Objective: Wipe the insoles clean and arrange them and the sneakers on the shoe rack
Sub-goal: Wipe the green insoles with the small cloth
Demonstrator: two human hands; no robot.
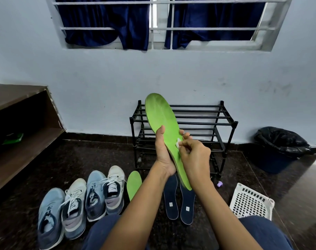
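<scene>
Now wiping a green insole (160, 112): I hold it upright in front of the shoe rack (198, 121), toe at twelve o'clock. My left hand (162, 154) is wrapped round its lower half, thumb laid up the near edge. My right hand (195, 156) pinches a small white wipe (178, 143) between curled fingertips and presses it to the insole's middle, at three o'clock from the left thumb. To do this well, I judge, I should brace the foam from behind and draw long strokes from heel to toe, refolding the wipe as it soils. The second green insole (134, 184) and two navy insoles (170, 195) lie on the floor at six o'clock. Four sneakers (81, 204) stand in a row at eight, none of them yet on the rack.
</scene>
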